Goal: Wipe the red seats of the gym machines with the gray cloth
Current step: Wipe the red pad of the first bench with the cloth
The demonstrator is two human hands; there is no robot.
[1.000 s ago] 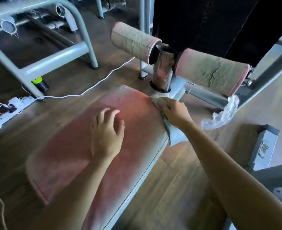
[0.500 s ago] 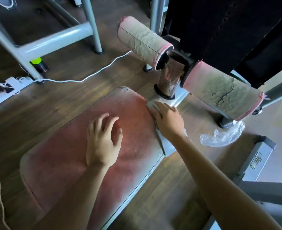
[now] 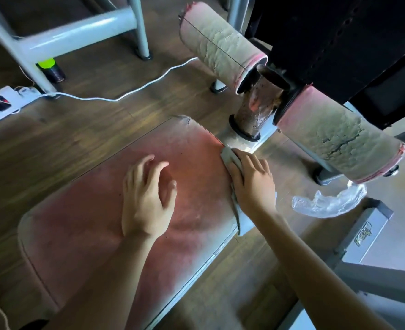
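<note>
Floor (image 3: 82, 144): one, dark wooden boards.
Seat (image 3: 89, 229): one red pad, faded and dusty, low over the floor.
Rollers: two padded rolls, worn and cracked, one on the left (image 3: 220, 41) and one on the right (image 3: 339, 136) of a rusty metal post (image 3: 256, 110).
Left hand (image 3: 146, 198): lies flat on the middle of the seat, fingers a little spread, holding nothing.
Right hand (image 3: 254, 184): fingers almost straight, pressing the cloth on the seat's far right edge.
Plastic bag (image 3: 327, 203): one, clear, on the floor near the right roller.
Cloth (image 3: 227, 158): one, gray, under the right hand; its end hangs down the seat's side.
Cable (image 3: 125, 96): one, white, going to a power strip (image 3: 6, 96).
Label (image 3: 363, 236): one plate on a gray bar, not readable.
</note>
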